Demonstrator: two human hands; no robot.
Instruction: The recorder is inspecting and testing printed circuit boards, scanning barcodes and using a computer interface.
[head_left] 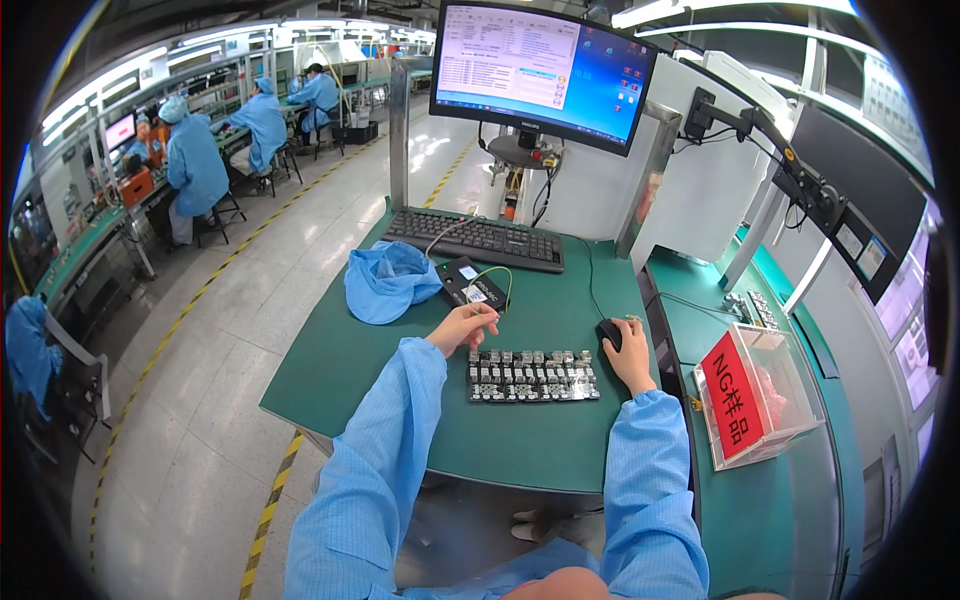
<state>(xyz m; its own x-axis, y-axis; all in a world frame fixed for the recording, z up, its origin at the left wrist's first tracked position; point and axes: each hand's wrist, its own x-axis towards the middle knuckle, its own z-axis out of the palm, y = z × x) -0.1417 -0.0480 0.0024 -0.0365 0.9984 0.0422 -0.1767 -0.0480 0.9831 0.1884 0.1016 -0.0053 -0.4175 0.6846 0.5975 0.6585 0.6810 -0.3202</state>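
Right hand grip on mouse, red-labelled clear box beside

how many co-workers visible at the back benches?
3, all seated upper left: nearest worker, middle worker, farthest worker. A fourth may be hidden behind the nearest.

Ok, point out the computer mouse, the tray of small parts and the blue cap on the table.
computer mouse (609, 333), head view, its black front left of the right hand.
tray of small parts (533, 376), head view, middle of the rows.
blue cap (385, 282), head view, centre of the crumpled cloth.
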